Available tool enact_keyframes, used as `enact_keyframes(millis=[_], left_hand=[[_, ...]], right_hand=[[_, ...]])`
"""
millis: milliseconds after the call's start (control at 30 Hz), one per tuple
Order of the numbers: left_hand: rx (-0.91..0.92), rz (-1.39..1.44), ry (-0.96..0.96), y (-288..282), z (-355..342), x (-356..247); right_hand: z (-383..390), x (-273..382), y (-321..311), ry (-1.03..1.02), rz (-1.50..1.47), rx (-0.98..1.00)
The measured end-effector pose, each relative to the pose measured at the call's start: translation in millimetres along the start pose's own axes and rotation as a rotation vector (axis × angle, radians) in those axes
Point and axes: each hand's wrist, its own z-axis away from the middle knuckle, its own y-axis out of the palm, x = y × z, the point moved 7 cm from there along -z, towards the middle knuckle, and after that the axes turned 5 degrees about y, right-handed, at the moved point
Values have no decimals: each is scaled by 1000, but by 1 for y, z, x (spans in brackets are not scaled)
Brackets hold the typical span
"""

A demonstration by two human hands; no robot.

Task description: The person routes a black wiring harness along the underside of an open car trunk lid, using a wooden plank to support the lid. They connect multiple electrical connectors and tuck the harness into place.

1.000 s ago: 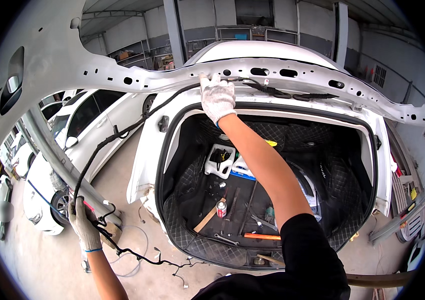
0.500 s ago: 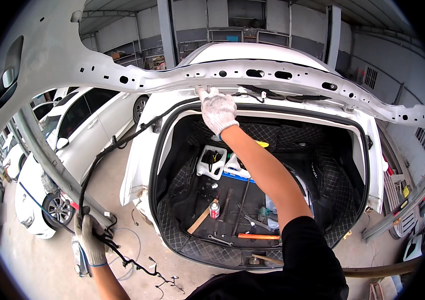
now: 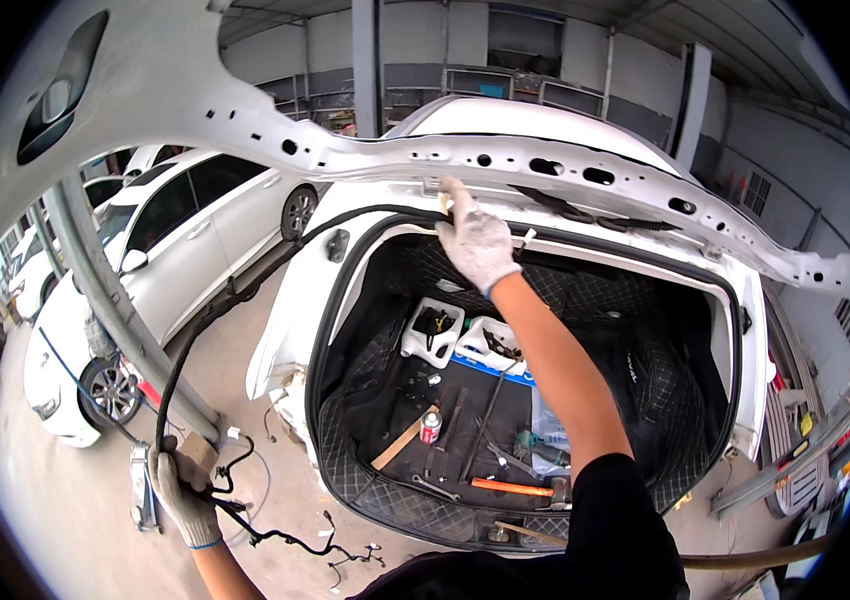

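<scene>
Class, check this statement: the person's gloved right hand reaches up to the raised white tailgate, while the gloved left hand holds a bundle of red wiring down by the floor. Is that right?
Not quite. In the head view the wiring in the left hand is black, not red. The rest stands: the right hand reaches up to the raised white tailgate.

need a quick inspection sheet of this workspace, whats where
surface: open car boot with black quilted liner.
job's things: black wiring harness running from the raised tailgate edge down to the left hand.
clutter: white trays, red can, wooden stick, orange-handled tool, spanners loose in the boot.
grippers: left hand, gloved, shut on the harness; right hand, gloved, fingers up at the tailgate edge, grip unclear.
cables: harness ends trailing over the floor.
surroundings: white cars to the left, workshop building behind.
</scene>
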Motion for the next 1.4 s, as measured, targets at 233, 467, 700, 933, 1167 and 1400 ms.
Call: enact_keyframes(millis=[233, 467, 700, 933, 1167, 1400], left_hand=[[-86, 67, 5, -16, -8, 2], [-125, 156, -27, -15, -17, 10], [-119, 15, -19, -2, -27, 10], [-105, -62, 52, 17, -45, -4], [-55, -152, -4, 37, -35, 5], [-27, -148, 2, 64, -54, -5]], right_hand=[[8, -9, -8, -100, 59, -8], [13, -2, -22, -6, 167, -295], [2, 11, -24, 5, 321, -378], [-24, 18, -15, 47, 317, -339], [-50, 20, -18, 118, 364, -184], [-84, 19, -25, 141, 464, -42]])
